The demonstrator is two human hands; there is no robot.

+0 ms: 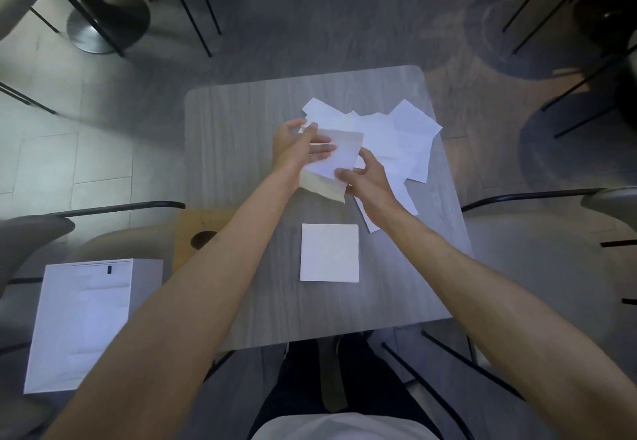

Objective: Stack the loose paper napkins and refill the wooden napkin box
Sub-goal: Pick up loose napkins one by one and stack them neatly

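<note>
1. Holding a thick stack of napkins [331, 163] above the middle of the table [224, 122], both hands are clamped on it: left hand [298, 148] on the far-left side with fingers laid over the top, right hand [365, 177] on the near-right corner, thumb on the top sheet.
2. Stack is tilted, its near-left edge face showing; its diagonal runs from near left to far right, between the two hands.
3. Loose napkins [396, 136] lie spread just right of and beyond the hands, some overlapping. Right hand is the nearer one to them.
4. A squared small pile [330, 253] sits flat on the table, near side, apart from the hands.
5. Wooden box [198, 232] shows at the near-left table edge, mostly hidden by the left forearm; a round hole is visible. Left hand is nearer to it.
6. Judgement: stacking is unfinished; the box lies near-left of the held stack, so the stack would travel toward the person and leftward.
7. White bag [79, 322] stands left, off the table.
</note>
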